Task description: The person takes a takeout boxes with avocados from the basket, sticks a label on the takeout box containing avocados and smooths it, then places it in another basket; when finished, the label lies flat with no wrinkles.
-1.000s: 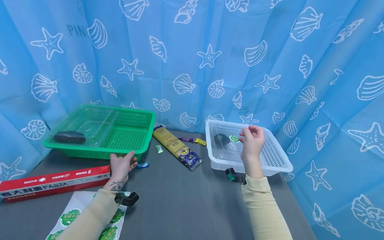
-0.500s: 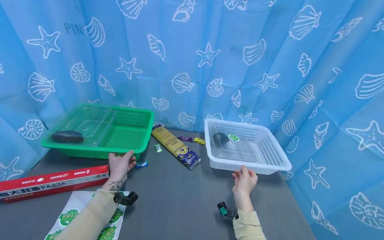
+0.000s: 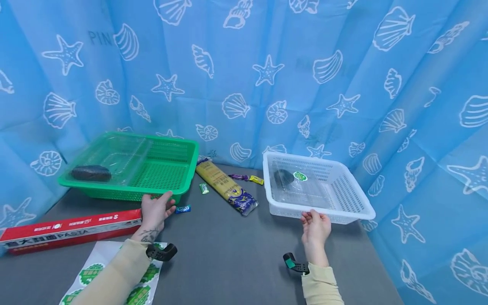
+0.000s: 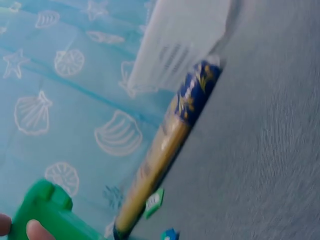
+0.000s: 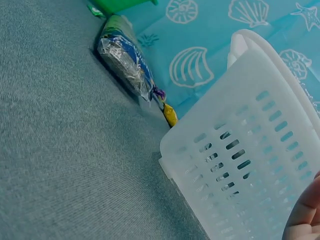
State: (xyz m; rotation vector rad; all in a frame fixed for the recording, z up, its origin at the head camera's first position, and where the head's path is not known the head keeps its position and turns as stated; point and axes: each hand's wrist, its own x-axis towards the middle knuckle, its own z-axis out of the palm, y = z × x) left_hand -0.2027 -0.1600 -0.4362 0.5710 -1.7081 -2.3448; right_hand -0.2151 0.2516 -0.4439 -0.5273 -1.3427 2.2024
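We've got a blue shell-print curtain (image 3: 236, 67) beyond both hands, grey counter (image 3: 228, 258) below them. Left hand (image 3: 154, 212) grips the near rim of the green basket (image 3: 162, 173), just ahead of it; right hand (image 3: 316, 230) grips the near rim of the white basket (image 3: 345, 190), likewise ahead. Right wrist view cuts that hand off. Clear containers (image 3: 118, 159) in both baskets, edges hard for us to trace. Red pasta box (image 3: 76, 231) left of the left hand; sticker sheet (image 3: 91, 271) nearer us, partly under the sleeve (image 3: 118, 275), cut off at bottom. Yellow packet (image 3: 225, 184) between hands, farther out. Dark lumps (image 3: 91, 173) with the containers, inside or under, we can't tell. Blue candy (image 3: 183, 209) right beside left hand; green candy (image 3: 203, 188), purple candy (image 3: 239, 177), yellow candy (image 3: 256, 180) farther off.
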